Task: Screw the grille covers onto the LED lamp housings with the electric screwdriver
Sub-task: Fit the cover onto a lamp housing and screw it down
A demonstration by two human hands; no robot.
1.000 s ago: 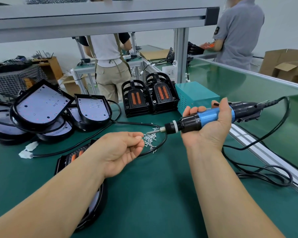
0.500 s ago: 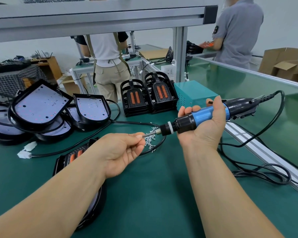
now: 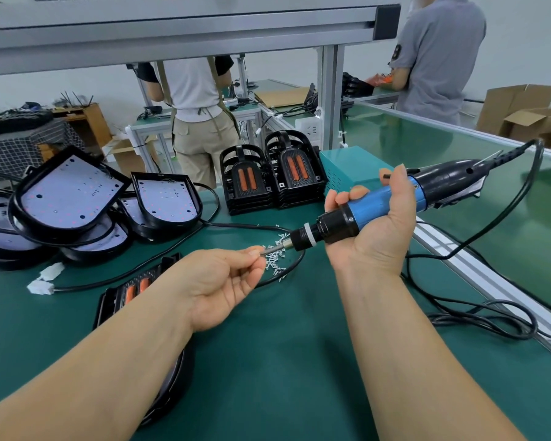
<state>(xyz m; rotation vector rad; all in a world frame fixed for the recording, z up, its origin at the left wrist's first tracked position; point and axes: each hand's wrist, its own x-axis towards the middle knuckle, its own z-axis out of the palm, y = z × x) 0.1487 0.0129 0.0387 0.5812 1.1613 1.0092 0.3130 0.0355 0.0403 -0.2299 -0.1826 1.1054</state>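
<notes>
Right hand [image 3: 376,240] tight around electric screwdriver [image 3: 380,207]; left hand [image 3: 223,288] in pinch at its bit [image 3: 275,248].

Ahead of you sits a teal metal box [image 3: 347,167], perhaps a power supply; beyond stand a white-shirted person [image 3: 198,90] and a grey-shirted person [image 3: 439,58], cardboard boxes [image 3: 522,113] far right.
</notes>
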